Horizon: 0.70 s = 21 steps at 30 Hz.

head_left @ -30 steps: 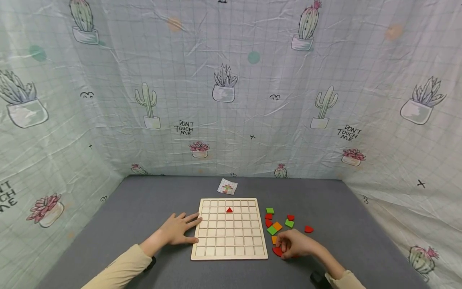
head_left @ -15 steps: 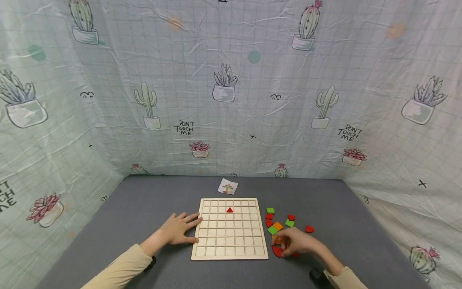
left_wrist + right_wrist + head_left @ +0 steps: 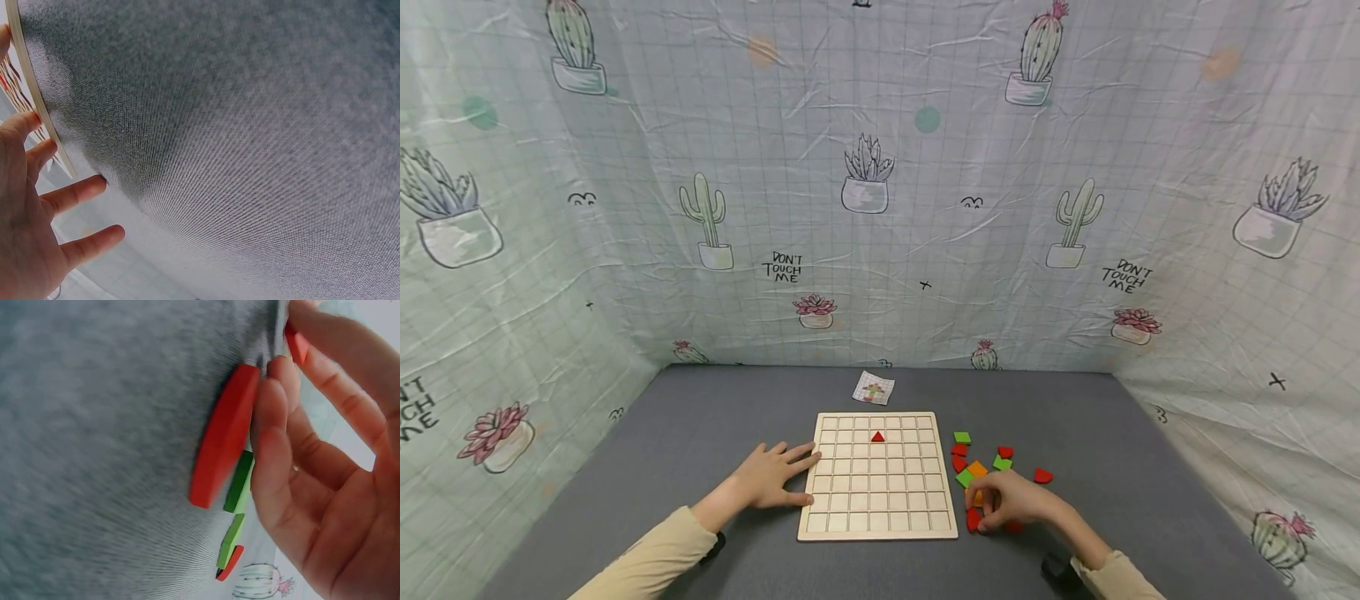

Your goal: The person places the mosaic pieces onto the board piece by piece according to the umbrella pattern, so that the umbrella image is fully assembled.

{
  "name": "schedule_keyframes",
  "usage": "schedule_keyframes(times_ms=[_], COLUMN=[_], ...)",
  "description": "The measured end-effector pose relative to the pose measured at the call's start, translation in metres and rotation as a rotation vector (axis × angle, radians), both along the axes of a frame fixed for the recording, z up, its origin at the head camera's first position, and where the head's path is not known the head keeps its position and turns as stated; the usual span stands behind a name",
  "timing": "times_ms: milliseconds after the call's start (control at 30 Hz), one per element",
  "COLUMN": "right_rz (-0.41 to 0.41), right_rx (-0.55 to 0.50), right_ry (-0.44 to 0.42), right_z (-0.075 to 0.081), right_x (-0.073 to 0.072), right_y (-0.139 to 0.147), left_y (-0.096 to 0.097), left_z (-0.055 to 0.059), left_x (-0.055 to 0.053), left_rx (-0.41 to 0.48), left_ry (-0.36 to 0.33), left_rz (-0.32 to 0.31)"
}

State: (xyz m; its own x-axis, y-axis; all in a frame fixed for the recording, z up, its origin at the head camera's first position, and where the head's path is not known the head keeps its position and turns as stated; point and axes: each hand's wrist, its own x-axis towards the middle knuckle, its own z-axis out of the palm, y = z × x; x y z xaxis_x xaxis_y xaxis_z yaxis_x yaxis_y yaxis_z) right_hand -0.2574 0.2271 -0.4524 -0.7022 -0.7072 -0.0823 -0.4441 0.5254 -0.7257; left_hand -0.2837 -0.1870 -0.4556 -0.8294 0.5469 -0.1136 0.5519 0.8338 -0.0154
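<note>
A pale wooden grid board (image 3: 880, 525) lies on the grey table, with one red triangle tile (image 3: 877, 437) in a cell near its top. My left hand (image 3: 771, 477) is spread at the board's left side, its fingertips and thumb touching the edge; the left wrist view shows the board rim (image 3: 34, 87) against the fingers. To the right of the board, my right hand (image 3: 1006, 500) pinches a rounded red tile (image 3: 973, 520) with thumb and fingers. In the right wrist view part of that red tile (image 3: 297, 345) shows between the thumb and fingers. An orange tile (image 3: 978, 498) is partly hidden under the hand.
Several loose tiles lie around the right hand: a green one (image 3: 962, 437), a red one (image 3: 1042, 476), an orange one (image 3: 977, 469), and a red one (image 3: 1014, 527) beneath the palm. A small picture card (image 3: 873, 388) lies behind the board. A cactus-print curtain (image 3: 865, 292) surrounds the table.
My right hand has shifted slightly left, and the rounded red tile at its fingertips has turned. My left hand and the board have stayed in place.
</note>
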Motion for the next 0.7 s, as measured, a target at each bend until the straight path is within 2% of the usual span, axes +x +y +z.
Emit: schedule_keyframes(times_ms=[233,433,567,700], right_rz=[-0.018,-0.038,-0.055,-0.060], right_rx=[-0.097,-0.141,-0.124,-0.116], right_ry=[-0.056,-0.089,-0.073,-0.013], right_z=[0.005,0.006,0.006,0.006], right_x=[-0.005,-0.011,-0.017,-0.025], right_y=[-0.005,-0.013,-0.020,-0.029], left_y=[-0.001,-0.001,-0.001,-0.001], left_z=[0.001,0.000,0.001,0.002], left_x=[0.001,0.001,0.003,0.003], left_rx=[-0.001,0.021,0.022,0.010], left_ry=[-0.009,0.002,0.025,0.027], left_rz=[0.003,-0.007,-0.025,-0.022])
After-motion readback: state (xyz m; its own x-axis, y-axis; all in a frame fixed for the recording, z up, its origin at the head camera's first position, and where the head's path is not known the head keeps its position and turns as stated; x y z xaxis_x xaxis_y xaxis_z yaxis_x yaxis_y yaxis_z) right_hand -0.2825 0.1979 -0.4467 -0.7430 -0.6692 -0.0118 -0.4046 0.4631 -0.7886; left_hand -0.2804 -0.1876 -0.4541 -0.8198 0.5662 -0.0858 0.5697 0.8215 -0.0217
